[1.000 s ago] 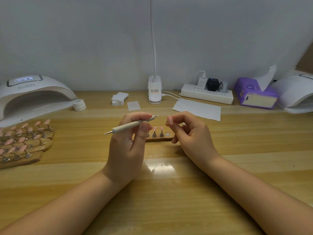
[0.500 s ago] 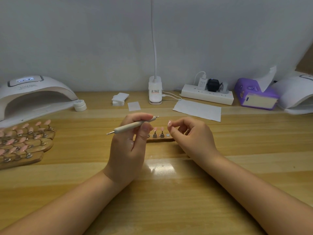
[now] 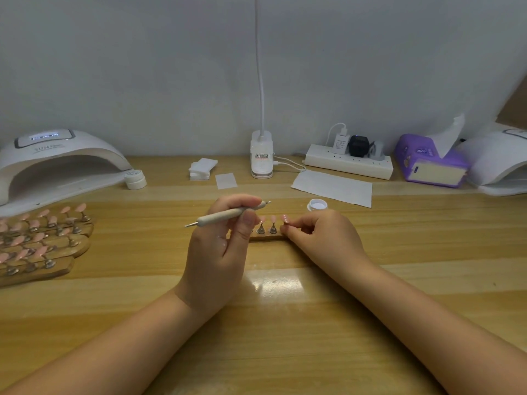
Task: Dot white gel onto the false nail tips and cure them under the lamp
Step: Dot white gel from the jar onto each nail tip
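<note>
Left hand [image 3: 216,252]: fingers curled round the dotting pen [image 3: 228,214], held level above the worktop [image 3: 285,337], its metal point toward the wooden strip's right end.
Right hand [image 3: 322,240]: thumb and forefinger pinching a pink nail tip [image 3: 284,218] just above the right end of the wooden strip.
Wooden strip [image 3: 268,238]: between the two hands, carrying more pink tips on metal stands [image 3: 273,230].
Gel pot [image 3: 317,205]: open, white inside, just behind the strip's right end.
Curing lamp [image 3: 57,161]: far left of the strip, at the wall.
Other tip holders [image 3: 40,240]: left of the strip, in front of the lamp, filled with pink tips.
Tissue pack [image 3: 430,163]: purple, far right behind the strip.
</note>
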`<control>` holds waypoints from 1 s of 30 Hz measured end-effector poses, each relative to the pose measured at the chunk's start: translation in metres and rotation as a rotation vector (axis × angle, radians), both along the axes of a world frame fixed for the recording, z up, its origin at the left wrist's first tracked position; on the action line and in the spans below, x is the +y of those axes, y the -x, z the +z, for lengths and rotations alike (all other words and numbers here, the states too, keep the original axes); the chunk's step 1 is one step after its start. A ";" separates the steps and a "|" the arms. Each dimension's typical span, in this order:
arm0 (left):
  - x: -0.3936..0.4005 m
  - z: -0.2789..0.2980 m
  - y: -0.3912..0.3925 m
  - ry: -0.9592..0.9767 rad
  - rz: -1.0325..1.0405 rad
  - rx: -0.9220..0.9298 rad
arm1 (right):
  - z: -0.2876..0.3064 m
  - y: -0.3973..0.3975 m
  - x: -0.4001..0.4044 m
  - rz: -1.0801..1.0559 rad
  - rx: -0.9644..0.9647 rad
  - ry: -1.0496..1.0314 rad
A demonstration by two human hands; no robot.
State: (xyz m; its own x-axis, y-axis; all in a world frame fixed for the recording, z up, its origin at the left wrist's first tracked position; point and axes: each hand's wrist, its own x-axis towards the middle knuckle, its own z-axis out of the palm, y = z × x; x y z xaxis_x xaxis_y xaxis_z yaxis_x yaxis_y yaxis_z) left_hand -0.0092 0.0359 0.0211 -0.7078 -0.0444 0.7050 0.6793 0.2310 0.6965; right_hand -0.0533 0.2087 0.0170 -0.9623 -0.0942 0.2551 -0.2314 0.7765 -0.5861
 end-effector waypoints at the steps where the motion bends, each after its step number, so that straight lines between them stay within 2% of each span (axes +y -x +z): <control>1: 0.000 0.000 0.000 0.001 -0.007 -0.001 | 0.001 -0.001 0.000 0.010 0.003 -0.025; 6: 0.000 0.000 -0.001 -0.019 -0.041 -0.002 | 0.013 -0.004 0.010 -0.021 0.093 -0.103; 9: 0.001 0.000 -0.001 -0.033 -0.053 0.001 | 0.015 0.004 0.021 -0.149 0.268 0.034; 10: 0.001 0.000 -0.001 -0.033 -0.055 0.000 | 0.015 0.006 0.024 -0.182 0.275 0.069; 14: 0.001 0.000 -0.001 -0.021 -0.049 -0.001 | 0.003 0.017 0.033 -0.234 0.008 -0.026; 16: 0.000 0.000 -0.001 -0.014 -0.044 -0.008 | -0.003 0.023 0.035 -0.216 -0.046 -0.007; 25: 0.001 0.002 -0.003 0.004 -0.023 -0.030 | -0.007 0.030 0.037 -0.138 0.101 0.070; 30: 0.003 0.012 -0.006 -0.028 -0.020 -0.001 | 0.005 0.013 0.022 -0.021 0.348 0.154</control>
State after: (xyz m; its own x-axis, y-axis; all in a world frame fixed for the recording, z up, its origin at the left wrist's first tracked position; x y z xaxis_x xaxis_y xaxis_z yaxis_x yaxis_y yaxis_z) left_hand -0.0036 0.0391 0.0331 -0.7095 -0.0499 0.7029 0.6828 0.1977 0.7033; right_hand -0.0668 0.2303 0.0223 -0.8169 -0.0101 0.5767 -0.4218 0.6923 -0.5854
